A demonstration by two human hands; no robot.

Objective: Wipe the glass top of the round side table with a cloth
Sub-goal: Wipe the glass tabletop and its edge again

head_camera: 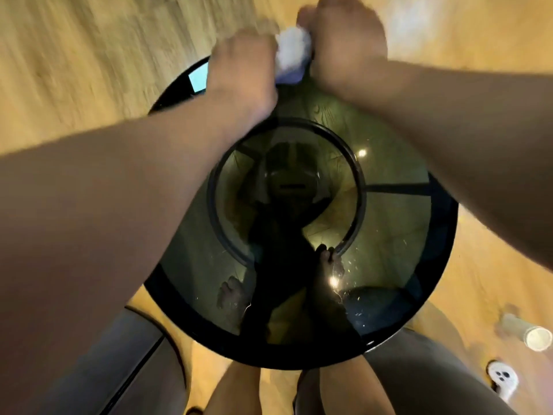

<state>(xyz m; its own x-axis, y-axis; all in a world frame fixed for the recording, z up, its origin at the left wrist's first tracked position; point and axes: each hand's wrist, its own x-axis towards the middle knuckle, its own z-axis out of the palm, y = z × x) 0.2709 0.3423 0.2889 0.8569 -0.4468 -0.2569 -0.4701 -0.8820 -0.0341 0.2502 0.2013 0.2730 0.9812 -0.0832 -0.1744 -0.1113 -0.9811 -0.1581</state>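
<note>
Cloth [291,53], white and bunched, sits at the far rim of the round table [398,235], squeezed between both hands. On one side the left hand [242,67] grips it, on the other the right hand [347,46], fingers curled round it, though motion blur hides the fingertips. The dark glass reflects the person and some lights; a black ring [362,205] shows beneath it. Wooden floor [74,55] surrounds the table. At lower right on the floor lie a white object [502,380] and a pale cylinder [535,338].

No readable text, label, brand or number shows anywhere.
</note>
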